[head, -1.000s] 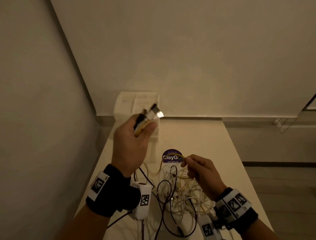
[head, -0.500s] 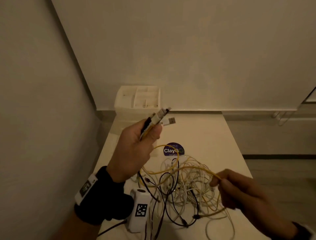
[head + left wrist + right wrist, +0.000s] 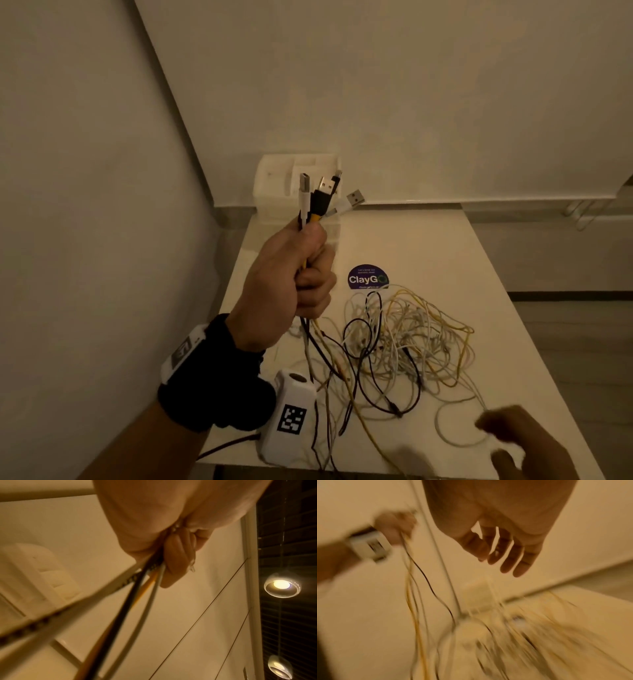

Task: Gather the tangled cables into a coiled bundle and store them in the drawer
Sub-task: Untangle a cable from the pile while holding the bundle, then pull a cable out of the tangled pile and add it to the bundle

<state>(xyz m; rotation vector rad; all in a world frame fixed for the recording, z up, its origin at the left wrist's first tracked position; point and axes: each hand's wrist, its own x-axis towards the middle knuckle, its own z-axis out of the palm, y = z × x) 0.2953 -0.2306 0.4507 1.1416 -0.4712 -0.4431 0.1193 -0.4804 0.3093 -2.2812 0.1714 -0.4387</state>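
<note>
My left hand (image 3: 291, 274) is raised above the table's left side and grips the plug ends of several cables (image 3: 318, 198): white, black and yellow, with USB plugs sticking up out of the fist. From the fist the cables (image 3: 137, 601) hang down into a tangled heap (image 3: 407, 342) of white, yellow and black cables on the table. My right hand (image 3: 513, 442) is blurred at the near right edge, beside a white loop. In the right wrist view its fingers (image 3: 510, 555) are spread and hold nothing.
A white drawer organizer (image 3: 294, 181) stands at the table's far left corner, against the wall. A round purple sticker (image 3: 368, 277) lies on the white table (image 3: 445, 246) past the heap. A wall runs close along the left.
My right hand has let go of the yellow cable and dropped toward the near right edge. My left hand has turned the plugs more upright. The heap has spread to the right.
</note>
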